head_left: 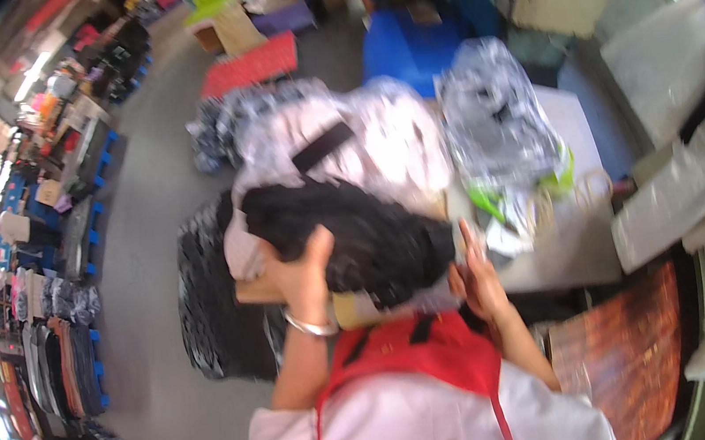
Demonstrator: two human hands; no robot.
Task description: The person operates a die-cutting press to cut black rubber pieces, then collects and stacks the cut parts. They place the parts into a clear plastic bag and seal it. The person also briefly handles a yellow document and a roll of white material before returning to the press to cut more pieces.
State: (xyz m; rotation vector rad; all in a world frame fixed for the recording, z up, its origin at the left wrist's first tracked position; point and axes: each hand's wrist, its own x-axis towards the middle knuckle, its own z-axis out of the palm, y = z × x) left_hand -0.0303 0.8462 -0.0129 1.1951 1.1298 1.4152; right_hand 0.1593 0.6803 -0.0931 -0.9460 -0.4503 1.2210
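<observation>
A bundle of black cloth (355,237) lies in front of me, its folds blurred. My left hand (302,275) is at its near left side, thumb raised and apart from the fingers, a metal bangle on the wrist. Beside the bundle's right end is my right hand (478,279), fingers stretched upward and apart, with no object visible in it. Behind the bundle are pale pink goods in clear plastic (377,132), with a flat black strip (323,145) on top. A tan, board-like edge (257,291) shows next to my left hand.
Clear-wrapped grey goods (499,112) and a bright green-handled item (493,206) rest on the pale table (572,129) at right. A dark stack (221,300) stands at left. Beyond the grey floor (141,274), goods sit on blue pallets (101,351). A reddish-brown panel (624,353) is at lower right.
</observation>
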